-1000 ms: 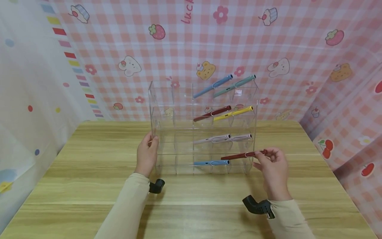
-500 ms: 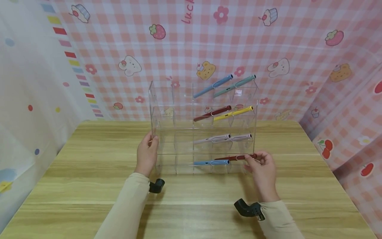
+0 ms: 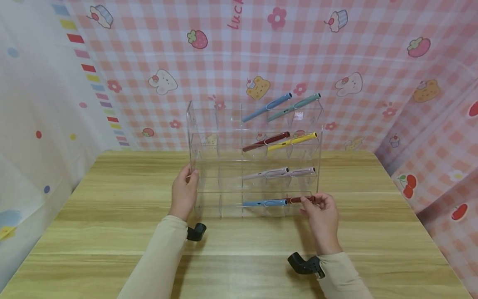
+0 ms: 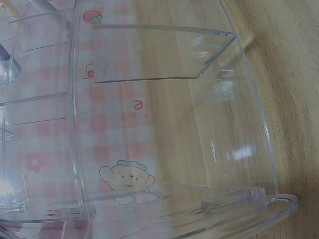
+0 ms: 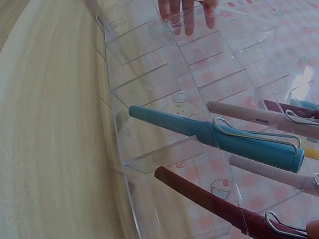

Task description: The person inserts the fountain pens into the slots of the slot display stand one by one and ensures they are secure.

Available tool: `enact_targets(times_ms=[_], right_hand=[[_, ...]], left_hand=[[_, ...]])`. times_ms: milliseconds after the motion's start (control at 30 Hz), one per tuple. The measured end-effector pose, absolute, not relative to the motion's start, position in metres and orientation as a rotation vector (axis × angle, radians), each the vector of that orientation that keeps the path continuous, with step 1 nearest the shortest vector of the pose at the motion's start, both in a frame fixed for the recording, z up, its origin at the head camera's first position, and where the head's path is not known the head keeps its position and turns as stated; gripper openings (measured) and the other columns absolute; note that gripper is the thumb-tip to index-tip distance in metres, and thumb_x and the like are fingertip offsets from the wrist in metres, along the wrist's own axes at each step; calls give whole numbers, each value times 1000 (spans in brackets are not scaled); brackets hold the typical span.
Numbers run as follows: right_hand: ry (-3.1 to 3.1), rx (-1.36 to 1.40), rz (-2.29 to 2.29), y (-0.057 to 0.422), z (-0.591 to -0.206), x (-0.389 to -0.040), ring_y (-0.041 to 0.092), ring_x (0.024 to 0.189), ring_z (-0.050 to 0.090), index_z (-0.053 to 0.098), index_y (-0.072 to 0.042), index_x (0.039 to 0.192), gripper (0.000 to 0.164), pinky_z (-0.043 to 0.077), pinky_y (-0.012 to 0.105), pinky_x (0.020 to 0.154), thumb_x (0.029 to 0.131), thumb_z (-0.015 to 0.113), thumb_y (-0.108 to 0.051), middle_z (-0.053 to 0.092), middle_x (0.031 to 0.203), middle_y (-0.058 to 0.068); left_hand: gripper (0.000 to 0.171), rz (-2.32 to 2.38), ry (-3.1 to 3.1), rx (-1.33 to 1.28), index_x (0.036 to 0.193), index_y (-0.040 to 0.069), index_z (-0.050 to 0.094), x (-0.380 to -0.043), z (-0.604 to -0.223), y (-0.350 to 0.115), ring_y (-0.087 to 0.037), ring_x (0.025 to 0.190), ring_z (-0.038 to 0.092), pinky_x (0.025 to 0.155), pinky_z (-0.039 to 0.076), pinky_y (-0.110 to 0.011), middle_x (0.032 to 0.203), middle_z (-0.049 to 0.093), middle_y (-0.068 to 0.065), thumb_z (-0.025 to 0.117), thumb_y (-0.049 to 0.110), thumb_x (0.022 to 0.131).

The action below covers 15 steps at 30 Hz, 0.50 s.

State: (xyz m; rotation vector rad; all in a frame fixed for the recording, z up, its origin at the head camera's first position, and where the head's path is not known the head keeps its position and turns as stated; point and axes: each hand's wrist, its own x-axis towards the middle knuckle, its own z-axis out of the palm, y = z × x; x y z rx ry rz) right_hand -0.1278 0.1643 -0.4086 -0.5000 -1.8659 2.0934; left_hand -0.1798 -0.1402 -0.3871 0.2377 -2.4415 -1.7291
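A clear acrylic pen rack stands upright on the table, with pens lying in its right-hand compartments. My left hand grips the rack's left side; its fingers show through the plastic in the right wrist view. With my right hand I pinch a dark red pen near its cap end, at the bottom row's rightmost compartment. Beside it lies a light blue pen, seen teal in the right wrist view. The left wrist view shows only bare compartments and a divider.
Higher rows bear a blue pen, a green pen, another dark red pen, a yellow pen and two pale lilac pens, one at the right end. Behind the wooden table hangs a pink checked cloth.
My right hand has moved left and slightly down, bringing the dark red pen into the bottom right compartment, level with the light blue pen. The left hand and rack have stayed put.
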Motion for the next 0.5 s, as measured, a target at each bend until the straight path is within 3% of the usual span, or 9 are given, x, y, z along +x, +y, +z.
enact_targets(times_ms=[500], right_hand=[[-1987,-422,2003,164,-415,-125,2,76,59,45,2,103,24,56,23,67,87,62,8,52,90,2]], left_hand=[[40,-1738,-2453,244,142,11,46,-179,-387,-141,-31,118,49,94,43,-50,134,52,-17,40,23,104]])
